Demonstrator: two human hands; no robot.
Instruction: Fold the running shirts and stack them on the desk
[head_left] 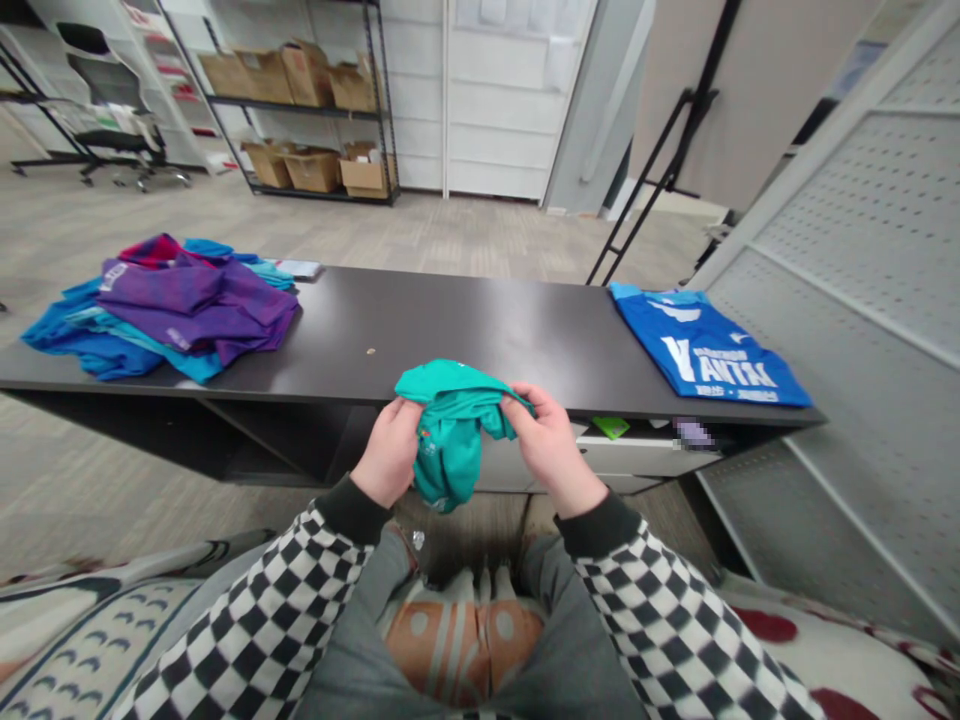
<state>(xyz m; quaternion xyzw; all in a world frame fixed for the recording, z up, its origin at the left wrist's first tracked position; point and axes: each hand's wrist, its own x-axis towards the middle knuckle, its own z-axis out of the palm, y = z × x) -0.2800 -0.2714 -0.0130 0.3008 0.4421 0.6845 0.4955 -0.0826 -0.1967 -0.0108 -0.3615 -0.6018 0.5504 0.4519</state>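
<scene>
A crumpled teal-green garment (pixel 450 450) with small printed marks hangs between my two hands at the near edge of the dark table. Its kind is hard to make out because it is bunched up. My left hand (pixel 394 450) pinches its left side, and my right hand (pixel 544 435) grips its right end between thumb and fingers. Part of the cloth droops below the tabletop level. To the right, a folded blue jersey (pixel 709 345) with white lettering lies flat. On the left sits a loose pile of garments, a purple shirt (pixel 199 295) on top of blue ones (pixel 120 345).
The dark table (pixel 450 310) has open compartments below and a white drawer (pixel 637 455) at right. A flat pale object (pixel 301 270) lies behind the pile. A perforated grey panel (pixel 862 270) stands close on the right. Behind are shelves with cardboard boxes (pixel 307 75).
</scene>
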